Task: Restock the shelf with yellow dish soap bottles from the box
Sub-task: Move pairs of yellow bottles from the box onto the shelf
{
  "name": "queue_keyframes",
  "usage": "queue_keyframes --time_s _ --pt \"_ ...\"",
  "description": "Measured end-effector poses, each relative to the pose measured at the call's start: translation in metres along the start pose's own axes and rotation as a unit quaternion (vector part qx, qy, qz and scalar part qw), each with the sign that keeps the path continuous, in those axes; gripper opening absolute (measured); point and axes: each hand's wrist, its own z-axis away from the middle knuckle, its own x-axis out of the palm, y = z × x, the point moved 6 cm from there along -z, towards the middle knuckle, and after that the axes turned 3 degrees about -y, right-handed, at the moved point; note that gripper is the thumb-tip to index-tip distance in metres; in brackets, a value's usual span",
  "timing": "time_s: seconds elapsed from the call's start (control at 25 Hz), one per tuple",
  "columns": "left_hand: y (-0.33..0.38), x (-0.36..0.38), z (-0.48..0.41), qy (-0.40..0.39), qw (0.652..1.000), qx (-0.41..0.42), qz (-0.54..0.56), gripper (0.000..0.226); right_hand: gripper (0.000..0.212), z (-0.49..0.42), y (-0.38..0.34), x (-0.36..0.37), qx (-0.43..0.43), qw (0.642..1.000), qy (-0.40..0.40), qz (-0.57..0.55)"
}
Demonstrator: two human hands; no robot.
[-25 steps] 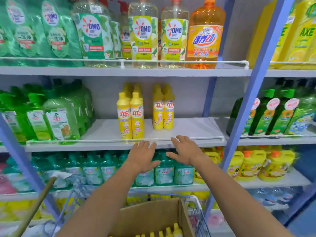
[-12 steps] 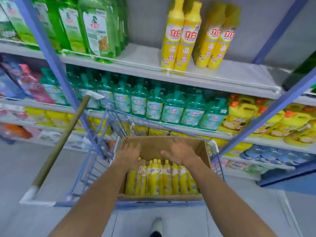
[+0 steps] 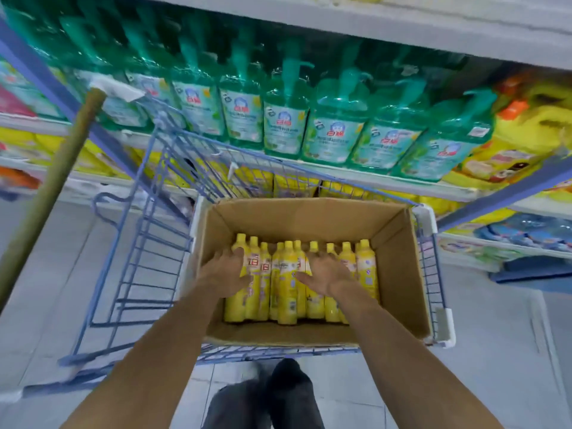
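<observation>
An open cardboard box [image 3: 399,274] sits in a blue wire cart [image 3: 145,249]. Several yellow dish soap bottles [image 3: 286,280] stand packed in a row inside it, caps pointing toward the shelves. My left hand [image 3: 221,274] is inside the box over the leftmost bottles, fingers spread and touching them. My right hand [image 3: 325,270] hovers over the bottles right of centre, fingers extended, resting on their tops. Neither hand has closed round a bottle. The shelf with the yellow bottles is out of view above.
A row of green pump bottles [image 3: 278,119] fills the shelf right behind the cart. Yellow jugs [image 3: 526,134] stand at the right. A wooden pole [image 3: 52,187] leans at the left. Blue shelf uprights [image 3: 507,196] frame the bay. My shoes [image 3: 278,394] stand on grey floor tiles.
My view dropped from the middle shelf down to the cart. Both hands went from the shelf rail down into the box and now rest on the yellow bottles.
</observation>
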Motion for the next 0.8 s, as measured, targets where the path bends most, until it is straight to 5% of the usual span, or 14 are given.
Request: queue_keyframes --time_s 0.28,0.56,0.8 --pt "-0.009 0.025 -0.109 0.021 0.996 -0.038 0.078 0.078 0.065 -0.105 -0.007 0.049 0.011 1.000 -0.012 -0.024" --pt "-0.020 0.043 -0.137 0.110 0.972 -0.053 0.202 0.049 0.068 -0.157 -0.006 0.085 0.057 0.984 0.046 -0.160" --pt "-0.034 0.068 -0.162 0.041 0.942 -0.064 0.327 0.054 0.068 -0.171 0.011 0.094 0.058 0.962 0.050 -0.264"
